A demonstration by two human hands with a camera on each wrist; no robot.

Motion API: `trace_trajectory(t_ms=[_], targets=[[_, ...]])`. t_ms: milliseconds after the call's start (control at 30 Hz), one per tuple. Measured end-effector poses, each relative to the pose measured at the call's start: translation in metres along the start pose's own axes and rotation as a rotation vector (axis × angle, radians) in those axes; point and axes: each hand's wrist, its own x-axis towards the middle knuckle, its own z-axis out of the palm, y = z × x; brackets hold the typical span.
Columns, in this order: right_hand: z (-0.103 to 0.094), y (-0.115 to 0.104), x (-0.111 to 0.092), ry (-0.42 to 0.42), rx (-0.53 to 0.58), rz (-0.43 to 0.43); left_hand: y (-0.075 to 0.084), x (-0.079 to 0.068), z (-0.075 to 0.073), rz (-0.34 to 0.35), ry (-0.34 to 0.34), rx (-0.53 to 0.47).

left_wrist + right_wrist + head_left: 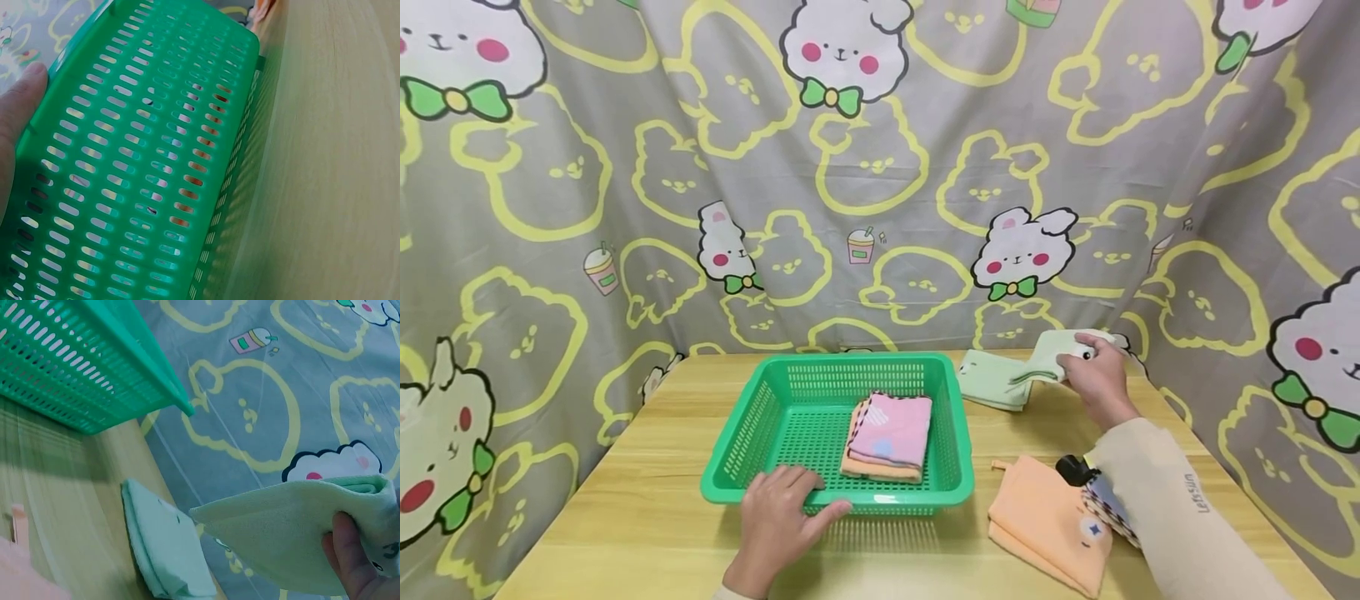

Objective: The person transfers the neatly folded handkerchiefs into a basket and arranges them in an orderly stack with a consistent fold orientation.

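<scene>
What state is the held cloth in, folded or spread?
Folded: the pale green cloth in the right hand shows stacked layers along its edge.

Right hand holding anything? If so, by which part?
Folded pale green cloth, gripped by the right hand toward its right end in the head view.

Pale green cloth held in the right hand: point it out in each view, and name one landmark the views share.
Head: the pale green cloth is right of centre, held in the right hand, with another pale green cloth just left of it.
Left wrist: not seen.
Right wrist: the pale green cloth is at lower right.
Shared landmark: the green basket, central in head, large in left wrist, upper left in right wrist.
</scene>
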Motion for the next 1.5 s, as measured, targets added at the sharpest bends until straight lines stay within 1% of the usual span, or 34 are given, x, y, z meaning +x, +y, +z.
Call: trace_trajectory(t_ms=[133, 333, 833, 1100, 1500], targets=[[0.005, -0.005, -0.002, -0.019, 0.048, 0.007, 0.000, -0.001, 0.000, -0.006, -0.023, 0.008], [0.012, -0.013, -0.004, -0.038, 0.061, 0.007, 0.001, -0.001, -0.001, -0.016, -0.040, 0.015], [0.032, -0.038, -0.013, -0.083, 0.123, -0.037, 0.001, 0.000, -0.001, -0.028, -0.042, 0.015], [0.043, -0.043, -0.019, -0.122, 0.140, -0.032, 0.002, -0.001, -0.001, -0.032, -0.055, 0.021], [0.060, -0.049, -0.023, -0.144, 0.204, -0.044, 0.001, -0.002, -0.001, -0.031, -0.051, 0.025]])
